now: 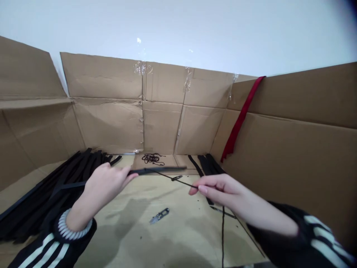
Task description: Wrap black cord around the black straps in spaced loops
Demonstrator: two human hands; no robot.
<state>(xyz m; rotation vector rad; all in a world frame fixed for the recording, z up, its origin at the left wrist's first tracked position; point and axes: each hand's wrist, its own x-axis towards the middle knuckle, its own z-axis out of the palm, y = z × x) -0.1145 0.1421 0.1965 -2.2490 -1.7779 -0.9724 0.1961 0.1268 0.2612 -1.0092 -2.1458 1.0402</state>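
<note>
Gripping one end of a black strip, the left hand is closed around it with fingers and thumb curled. The strip sticks out level toward the right, above and beyond the snips. The right hand sits up and to the right of the snips, thumb and forefinger pinched shut on a thin black cord and the other fingers loosely folded. The cord runs taut from that pinch up-left to the strip. A small dark lump sits partway along it, and I cannot tell whether it is a knot or a clip. More cord hangs straight down below the right hand, to the right of the snips.

The snips lie flat on the cardboard floor, below and between both hands, touched by neither. Left of the snips, a stack of black strips lies under the left wrist. Beyond the snips, by the back wall, sits a small tangle of dark cord. Far up-right of the snips, a red ribbon hangs down the side wall.
</note>
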